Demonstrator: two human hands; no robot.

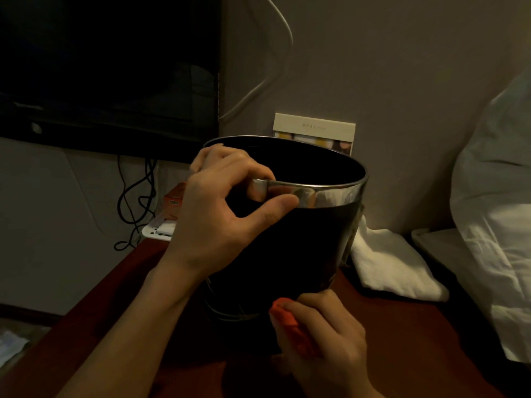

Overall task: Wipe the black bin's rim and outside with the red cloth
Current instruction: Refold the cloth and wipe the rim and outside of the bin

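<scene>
The black bin (301, 248) with a shiny metal rim stands tilted on a dark red table (402, 340) in the middle of the head view. My left hand (221, 214) grips the rim on the near left side, fingers curled inside and thumb pressed on the metal band outside. My right hand (324, 340) holds the bunched red cloth (290, 326) low against the bin's near outside wall, close to its base. Most of the cloth is hidden inside my fist.
A folded white towel (393, 265) lies on the table right of the bin. White bedding (494, 214) fills the right edge. Behind the bin stand a card (314, 129), an orange box (173, 201) and a white tray (156, 232). A dark TV (109, 67) and cables hang at the left.
</scene>
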